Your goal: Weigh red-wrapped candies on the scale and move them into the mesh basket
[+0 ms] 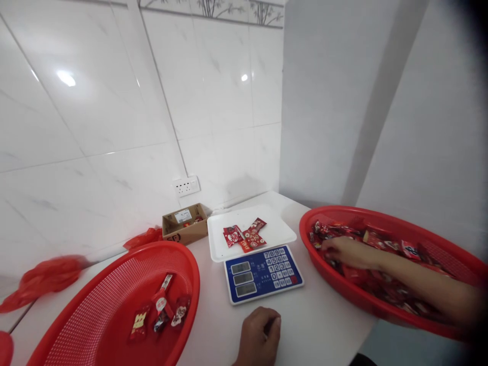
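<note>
My left hand (261,333) rests on the table in front of the scale, its fingers curled into a loose fist with nothing visible in it. My right hand (348,251) reaches into the right red basket (366,212), fingers bent down among many wrapped sweets (385,284). Whatever its fingertips hold is hidden. The blue-and-white digital scale (263,274) stands between the two baskets. On its white tray (280,231) lie several flat red packets (244,236), overlapping in a small pile.
The left red basket (190,284) contains several wrapped sweets (160,307). Behind it sit a small cardboard box (186,231) with a few packets inside and red plastic bags (49,279) along the wall. A wall socket (186,186) is above the box.
</note>
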Motion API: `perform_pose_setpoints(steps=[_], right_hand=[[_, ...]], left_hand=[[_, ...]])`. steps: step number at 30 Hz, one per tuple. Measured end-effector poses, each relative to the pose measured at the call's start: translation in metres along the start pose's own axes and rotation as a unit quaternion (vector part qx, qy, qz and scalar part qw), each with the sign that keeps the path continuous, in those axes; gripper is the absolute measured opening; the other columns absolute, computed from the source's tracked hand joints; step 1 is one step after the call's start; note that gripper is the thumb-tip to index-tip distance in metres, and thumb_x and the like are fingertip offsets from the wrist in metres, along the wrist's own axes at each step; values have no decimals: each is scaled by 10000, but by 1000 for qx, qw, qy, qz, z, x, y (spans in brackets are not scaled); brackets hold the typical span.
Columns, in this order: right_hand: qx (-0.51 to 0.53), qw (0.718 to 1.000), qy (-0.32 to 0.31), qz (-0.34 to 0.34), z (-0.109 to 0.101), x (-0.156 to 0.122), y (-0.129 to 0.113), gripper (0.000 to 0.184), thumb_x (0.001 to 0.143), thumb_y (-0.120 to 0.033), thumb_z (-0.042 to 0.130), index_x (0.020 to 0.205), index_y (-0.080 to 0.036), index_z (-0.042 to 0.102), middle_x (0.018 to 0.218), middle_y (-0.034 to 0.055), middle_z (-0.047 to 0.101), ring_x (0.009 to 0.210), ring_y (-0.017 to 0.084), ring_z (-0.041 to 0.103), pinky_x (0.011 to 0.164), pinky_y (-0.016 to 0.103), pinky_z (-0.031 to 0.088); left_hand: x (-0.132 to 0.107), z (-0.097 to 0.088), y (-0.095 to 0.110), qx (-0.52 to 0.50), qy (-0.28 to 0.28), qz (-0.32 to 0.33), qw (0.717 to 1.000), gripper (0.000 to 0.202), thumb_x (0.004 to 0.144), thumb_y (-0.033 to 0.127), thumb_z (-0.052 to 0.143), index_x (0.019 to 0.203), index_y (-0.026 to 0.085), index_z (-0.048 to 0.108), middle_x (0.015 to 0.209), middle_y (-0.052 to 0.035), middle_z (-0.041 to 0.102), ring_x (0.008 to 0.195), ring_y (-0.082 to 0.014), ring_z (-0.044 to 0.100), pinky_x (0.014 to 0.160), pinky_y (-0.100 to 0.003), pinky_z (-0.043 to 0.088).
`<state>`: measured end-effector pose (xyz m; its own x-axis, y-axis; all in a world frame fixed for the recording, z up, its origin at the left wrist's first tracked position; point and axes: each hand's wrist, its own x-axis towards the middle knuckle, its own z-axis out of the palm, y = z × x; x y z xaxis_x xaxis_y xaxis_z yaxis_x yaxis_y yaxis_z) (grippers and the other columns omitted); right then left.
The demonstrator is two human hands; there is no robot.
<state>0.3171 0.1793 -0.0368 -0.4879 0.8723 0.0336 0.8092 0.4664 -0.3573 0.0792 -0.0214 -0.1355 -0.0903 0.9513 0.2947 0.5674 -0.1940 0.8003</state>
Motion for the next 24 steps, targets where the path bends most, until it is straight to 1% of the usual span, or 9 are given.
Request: perform_pose_setpoints(steps=[2, 4, 6, 9, 12, 15, 19, 21, 24], right_hand=[[-9, 1000, -28, -6, -10, 5, 1, 124, 713, -214, 489, 667, -245, 600, 748, 46, 693, 703, 220, 617, 639, 287, 427], [-33, 999, -15, 14, -19, 8, 3, 119, 747, -253, 460, 696, -242, 567, 780, 59, 679, 727, 231, 608, 664, 311, 413], [-43, 999, -6, 33, -23, 9, 6, 113, 760, -275, 451, 718, -245, 552, 796, 57, 671, 733, 235, 602, 667, 321, 406], [-48, 998, 3, 43, -21, 9, 12, 143, 779, -298, 424, 701, -244, 530, 780, 61, 663, 713, 237, 596, 638, 323, 398], [-33, 999, 20, 29, -17, 10, 15, 241, 813, -345, 363, 647, -234, 498, 734, 77, 654, 686, 234, 587, 630, 325, 395], [-22, 999, 34, 25, -19, 11, 14, 265, 819, -356, 347, 643, -229, 499, 745, 81, 658, 691, 224, 588, 647, 317, 403], [-39, 997, 62, 20, -29, 12, 13, 278, 831, -351, 331, 667, -222, 515, 780, 69, 662, 739, 206, 595, 685, 293, 412], [-60, 995, 75, 36, -35, 13, 16, 296, 837, -349, 323, 684, -216, 538, 796, 57, 665, 762, 196, 597, 694, 281, 415], [-107, 988, 83, 77, -44, 13, 25, 309, 840, -341, 329, 716, -205, 576, 823, 56, 668, 776, 193, 600, 672, 279, 420]], left_hand=[[0, 0, 0, -2, -4, 1, 1000, 197, 813, 221, 437, 785, 162, 623, 712, -42, 628, 634, -125, 552, 585, -212, 424], [0, 0, 0, -5, -4, -2, 1000, 195, 811, 222, 440, 785, 161, 623, 715, -44, 630, 634, -125, 553, 585, -212, 425], [0, 0, 0, -7, -2, -3, 1000, 195, 812, 221, 441, 774, 162, 623, 708, -40, 627, 630, -122, 550, 583, -209, 423], [0, -1, 2, -5, -1, 0, 1000, 190, 812, 218, 444, 770, 167, 623, 702, -32, 624, 629, -118, 545, 585, -206, 422], [0, -1, 2, -1, -5, -2, 1000, 193, 814, 222, 441, 772, 169, 622, 702, -30, 621, 629, -117, 544, 585, -204, 424], [0, 1, -2, 2, -5, 7, 1000, 212, 822, 241, 426, 773, 168, 619, 694, -33, 620, 619, -117, 544, 574, -203, 425], [1, 7, -11, -16, 30, 35, 999, 238, 833, 304, 426, 765, 184, 620, 661, -20, 616, 582, -110, 541, 545, -195, 419], [1, 12, -16, -35, 55, 38, 997, 258, 830, 352, 438, 753, 192, 625, 637, -10, 607, 559, -105, 539, 530, -188, 416], [1, 18, -20, -46, 76, 41, 995, 310, 823, 428, 442, 728, 197, 626, 604, 1, 595, 529, -100, 531, 511, -180, 414]])
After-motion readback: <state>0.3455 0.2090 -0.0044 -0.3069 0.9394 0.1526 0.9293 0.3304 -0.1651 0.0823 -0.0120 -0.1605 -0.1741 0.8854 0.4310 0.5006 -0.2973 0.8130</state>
